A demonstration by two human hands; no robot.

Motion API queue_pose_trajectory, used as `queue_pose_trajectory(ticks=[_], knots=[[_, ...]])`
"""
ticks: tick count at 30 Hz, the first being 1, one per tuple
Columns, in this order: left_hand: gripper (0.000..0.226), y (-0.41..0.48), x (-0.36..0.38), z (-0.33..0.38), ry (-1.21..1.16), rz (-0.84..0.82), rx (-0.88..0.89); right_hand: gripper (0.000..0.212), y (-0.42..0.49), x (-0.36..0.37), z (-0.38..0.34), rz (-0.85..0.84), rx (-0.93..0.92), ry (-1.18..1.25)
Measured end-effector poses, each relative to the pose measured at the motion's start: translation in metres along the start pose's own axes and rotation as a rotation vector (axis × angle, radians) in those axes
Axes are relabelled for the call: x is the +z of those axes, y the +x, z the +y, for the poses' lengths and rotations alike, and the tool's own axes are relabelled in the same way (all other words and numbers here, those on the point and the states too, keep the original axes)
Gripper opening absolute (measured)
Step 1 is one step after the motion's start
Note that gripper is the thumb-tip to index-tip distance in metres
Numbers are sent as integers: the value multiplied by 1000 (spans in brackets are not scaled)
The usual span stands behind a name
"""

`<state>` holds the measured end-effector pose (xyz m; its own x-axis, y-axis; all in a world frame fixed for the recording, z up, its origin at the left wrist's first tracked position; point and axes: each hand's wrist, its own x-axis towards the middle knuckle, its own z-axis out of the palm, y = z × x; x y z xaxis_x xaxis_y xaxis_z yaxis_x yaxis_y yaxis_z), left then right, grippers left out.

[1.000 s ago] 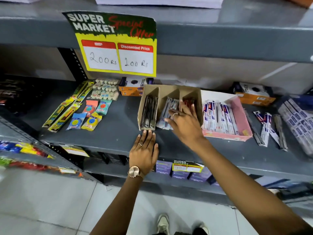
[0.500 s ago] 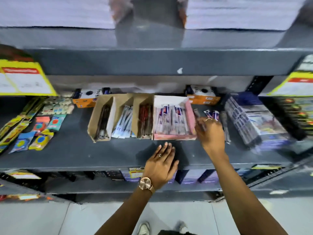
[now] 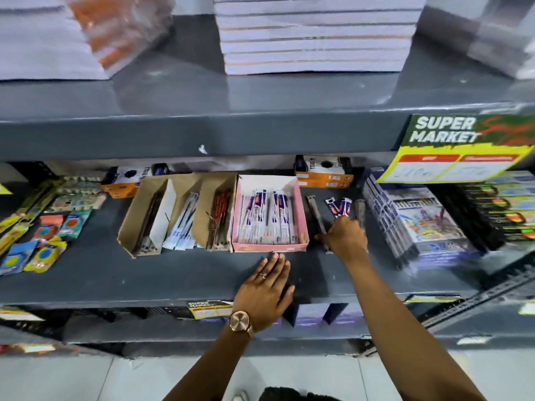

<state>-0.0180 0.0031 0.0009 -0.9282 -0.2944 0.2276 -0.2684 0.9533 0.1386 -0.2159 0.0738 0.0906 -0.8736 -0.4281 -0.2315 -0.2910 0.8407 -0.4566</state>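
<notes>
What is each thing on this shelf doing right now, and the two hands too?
Left hand: flat, fingers straight, resting on the shelf in front of the pink box.
Right hand: fingers curled over the loose pen packs; grip unclear.
Pink box: open-topped, filled with pen packs lying flat.
Brown box: open-topped, three slots, all holding pens.
Loose pen packs: lying on the shelf, right of the pink box.

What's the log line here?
left hand flat on grey metal shelf | right hand on loose slim packets beside pink cardboard box | grip unclear
</notes>
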Motion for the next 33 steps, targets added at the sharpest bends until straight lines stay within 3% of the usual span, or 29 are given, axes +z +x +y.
queue_pose_trajectory(ticks=[10,12,13,16,18,20,23,28,33], knots=[[63,0,-5,1,-22,68,10,39,-2,-11,-3,112,4,-6],[56,1,-5,1,-107,99,-18,25,-4,-17,5,124,-11,57],[52,1,-9,3,-191,120,-63,11,-6,-20,11,102,-31,135],[42,3,-32,8,-466,212,-193,26,-21,-33,22,-63,-89,518],[31,11,-56,12,-656,286,-243,8,-40,-40,26,-204,-133,747],[18,26,-78,15,-979,335,-360,5,-60,-42,25,-335,-162,826],[9,47,-107,11,-1525,254,-652,10,-83,-36,25,-515,-144,878],[20,50,-129,-5,-1639,137,-791,16,-109,-19,16,-641,-90,819],[12,36,-127,-16,-1660,130,-820,17,-126,-7,11,-664,-99,865]])
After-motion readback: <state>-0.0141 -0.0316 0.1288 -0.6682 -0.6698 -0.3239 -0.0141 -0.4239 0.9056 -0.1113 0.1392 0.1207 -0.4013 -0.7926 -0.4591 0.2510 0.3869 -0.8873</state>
